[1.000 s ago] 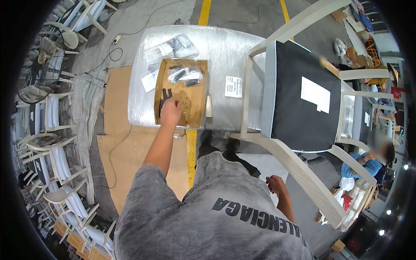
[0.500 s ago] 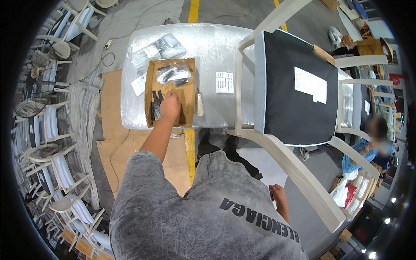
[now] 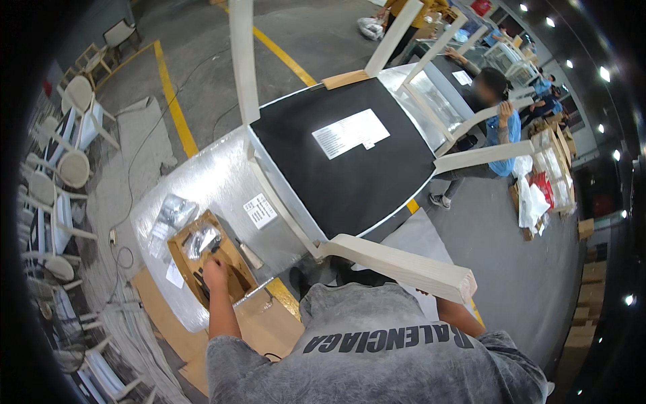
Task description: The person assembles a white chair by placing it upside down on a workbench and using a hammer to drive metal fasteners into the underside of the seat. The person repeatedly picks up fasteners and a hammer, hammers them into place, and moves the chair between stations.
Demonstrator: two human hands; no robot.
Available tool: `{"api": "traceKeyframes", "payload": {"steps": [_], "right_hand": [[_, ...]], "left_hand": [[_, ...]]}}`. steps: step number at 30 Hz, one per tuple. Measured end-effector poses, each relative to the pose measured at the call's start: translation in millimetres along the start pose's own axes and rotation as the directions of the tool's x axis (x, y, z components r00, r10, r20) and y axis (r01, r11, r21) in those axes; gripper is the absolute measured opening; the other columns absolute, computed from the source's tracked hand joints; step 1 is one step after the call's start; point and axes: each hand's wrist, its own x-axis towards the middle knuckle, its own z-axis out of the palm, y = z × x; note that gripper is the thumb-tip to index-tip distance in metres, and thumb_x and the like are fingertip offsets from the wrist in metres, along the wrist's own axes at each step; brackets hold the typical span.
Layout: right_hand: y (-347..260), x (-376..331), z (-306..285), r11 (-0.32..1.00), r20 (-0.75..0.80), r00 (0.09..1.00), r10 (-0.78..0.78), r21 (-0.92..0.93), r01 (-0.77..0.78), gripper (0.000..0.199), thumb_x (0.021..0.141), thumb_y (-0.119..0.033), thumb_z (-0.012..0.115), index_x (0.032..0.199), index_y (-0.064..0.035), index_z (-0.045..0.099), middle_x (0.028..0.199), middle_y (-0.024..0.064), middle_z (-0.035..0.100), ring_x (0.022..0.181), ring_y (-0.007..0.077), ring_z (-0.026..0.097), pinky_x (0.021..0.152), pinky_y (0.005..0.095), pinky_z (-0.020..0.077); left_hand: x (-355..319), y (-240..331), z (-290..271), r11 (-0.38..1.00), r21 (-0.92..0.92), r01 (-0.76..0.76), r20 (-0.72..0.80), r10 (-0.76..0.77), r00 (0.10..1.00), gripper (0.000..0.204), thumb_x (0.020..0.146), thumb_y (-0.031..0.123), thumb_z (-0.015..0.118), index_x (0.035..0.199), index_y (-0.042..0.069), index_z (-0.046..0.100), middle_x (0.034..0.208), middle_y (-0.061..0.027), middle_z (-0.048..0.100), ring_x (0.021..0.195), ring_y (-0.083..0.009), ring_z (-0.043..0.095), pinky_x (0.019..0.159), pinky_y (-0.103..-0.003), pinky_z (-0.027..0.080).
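Okay, left hand [image 3: 215, 271] is down in the box [image 3: 233, 240] at the lower left of the frame, fingers bunched narrow beside the black parts [image 3: 200, 277]; can't tell if they hold one. Right hand [image 3: 422, 292] is mostly hidden behind the chair leg [image 3: 404, 266], lower centre-right, so its grip can't be told either. Black parts lie along the box's lower-left wall, bag [image 3: 201, 241] up at its top end. For a clean pick, I'd pinch one part by its end, lift it straight clear of the wall, keep the knuckles off the bag, and not drag the box on the slick wrap [image 3: 208, 175]; mind the handle [image 3: 250, 256] just beside it. Versus half a second ago: the view has swung, so the box sits lower and slanted, and the seat [image 3: 363, 195] has shifted from the right to mid-frame. Left hand is still in the box; right hand, in plain sight then, is now nearly covered. The co-worker [image 3: 501, 124] shows higher in the frame, upper right.
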Motion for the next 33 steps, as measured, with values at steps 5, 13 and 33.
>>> {"api": "traceKeyframes", "payload": {"steps": [5,13,33], "right_hand": [[-13,14,-2,0.997,-0.003,0.998,-0.06,-0.052,0.06,0.03,0.094,-0.032,0.062,0.09,-0.0034,0.07,0.064,0.0079,0.064,0.046,0.0162,0.056,0.042,0.0326,0.0453],[-47,61,-69,0.969,0.077,0.973,-0.218,-0.099,0.225,0.031,0.093,-0.033,0.064,0.088,-0.0033,0.07,0.065,0.0068,0.065,0.048,0.0163,0.057,0.044,0.033,0.047],[-59,221,-400,0.862,0.403,0.762,-0.506,0.234,0.449,0.035,0.094,-0.036,0.067,0.093,-0.0006,0.072,0.071,0.0058,0.066,0.058,0.0146,0.061,0.052,0.0317,0.0494]], "left_hand": [[-1,4,-12,0.992,-0.125,0.023,-0.103,-0.036,0.994,0.012,0.082,0.01,0.07,0.089,0.003,0.063,0.079,-0.0196,0.068,0.075,-0.0379,0.068,0.072,-0.046,0.054],[-42,39,-39,0.75,-0.63,0.201,-0.147,-0.37,0.918,0.015,0.089,0.004,0.067,0.102,-0.003,0.067,0.08,-0.0105,0.069,0.061,-0.019,0.065,0.053,-0.032,0.052],[-278,385,6,0.837,-0.347,0.423,0.692,-0.077,0.718,0.007,0.087,0.005,0.071,0.094,0.002,0.071,0.076,-0.0027,0.068,0.064,-0.01,0.062,0.055,-0.028,0.049]]}}
